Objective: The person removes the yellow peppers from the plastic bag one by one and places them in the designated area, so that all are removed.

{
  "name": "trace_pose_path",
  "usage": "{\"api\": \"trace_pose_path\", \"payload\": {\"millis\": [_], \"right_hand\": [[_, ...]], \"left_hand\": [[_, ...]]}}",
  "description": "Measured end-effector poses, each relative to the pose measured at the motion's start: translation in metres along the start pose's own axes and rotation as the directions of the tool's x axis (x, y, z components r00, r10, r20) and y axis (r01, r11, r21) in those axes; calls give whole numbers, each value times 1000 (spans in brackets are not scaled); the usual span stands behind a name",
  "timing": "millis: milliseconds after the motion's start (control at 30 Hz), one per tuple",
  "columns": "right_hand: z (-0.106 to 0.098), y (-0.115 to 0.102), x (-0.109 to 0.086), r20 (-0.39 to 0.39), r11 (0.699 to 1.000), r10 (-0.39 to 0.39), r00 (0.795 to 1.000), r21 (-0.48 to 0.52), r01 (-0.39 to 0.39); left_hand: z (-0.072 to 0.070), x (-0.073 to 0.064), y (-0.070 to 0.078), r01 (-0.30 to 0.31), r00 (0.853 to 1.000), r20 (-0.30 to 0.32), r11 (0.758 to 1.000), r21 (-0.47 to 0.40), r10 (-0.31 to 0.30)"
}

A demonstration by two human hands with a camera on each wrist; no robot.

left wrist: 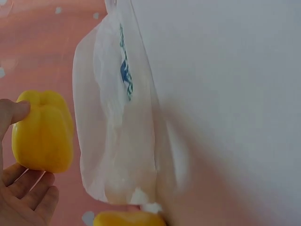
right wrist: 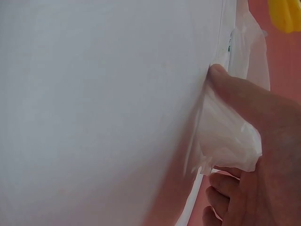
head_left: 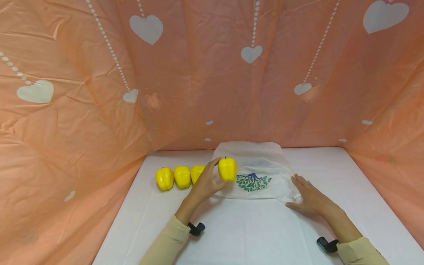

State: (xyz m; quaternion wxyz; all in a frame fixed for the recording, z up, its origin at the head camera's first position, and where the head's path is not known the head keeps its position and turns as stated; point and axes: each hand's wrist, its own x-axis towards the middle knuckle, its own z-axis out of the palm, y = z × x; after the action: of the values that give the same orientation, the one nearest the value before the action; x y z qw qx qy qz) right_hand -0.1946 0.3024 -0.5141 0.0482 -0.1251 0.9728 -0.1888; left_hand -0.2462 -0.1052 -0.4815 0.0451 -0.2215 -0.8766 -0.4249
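A yellow bell pepper [head_left: 227, 169] is raised in my left hand [head_left: 204, 185], pinched between thumb and fingers over the left end of a white plastic bag [head_left: 256, 158]. In the left wrist view the thumb lies on one side of that pepper [left wrist: 44, 134] and the fingertips on the other. The bag lies flat, its printed tree in blue and green facing up. My right hand [head_left: 309, 197] rests at the bag's right end, thumb and fingers spread. Seen from the right wrist, a crumpled part of the bag [right wrist: 228, 134] sits between thumb and fingers.
Several more yellow bell peppers [head_left: 164, 179] stand in a row on the white table [head_left: 245, 228], left of the bag. The last one [head_left: 197, 172] is partly hidden by my left hand. An orange curtain [head_left: 198, 73] with white hearts surrounds the table's back and sides.
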Motion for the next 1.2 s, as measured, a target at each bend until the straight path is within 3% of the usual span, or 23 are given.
{"api": "trace_pose_path", "payload": {"millis": [600,900,1200], "right_hand": [[-1,1,0,-6,1000,-16,1000,12,16],[-1,2,0,-15,1000,-31,999,3,31],[0,3,1,-11,1000,-26,1000,4,26]], "left_hand": [[-42,-8,-15,-86,991,-97,995,46,90],[-66,-17,-21,43,991,-129,998,45,-37],[-90,-27,-34,87,984,-161,994,65,-76]]}}
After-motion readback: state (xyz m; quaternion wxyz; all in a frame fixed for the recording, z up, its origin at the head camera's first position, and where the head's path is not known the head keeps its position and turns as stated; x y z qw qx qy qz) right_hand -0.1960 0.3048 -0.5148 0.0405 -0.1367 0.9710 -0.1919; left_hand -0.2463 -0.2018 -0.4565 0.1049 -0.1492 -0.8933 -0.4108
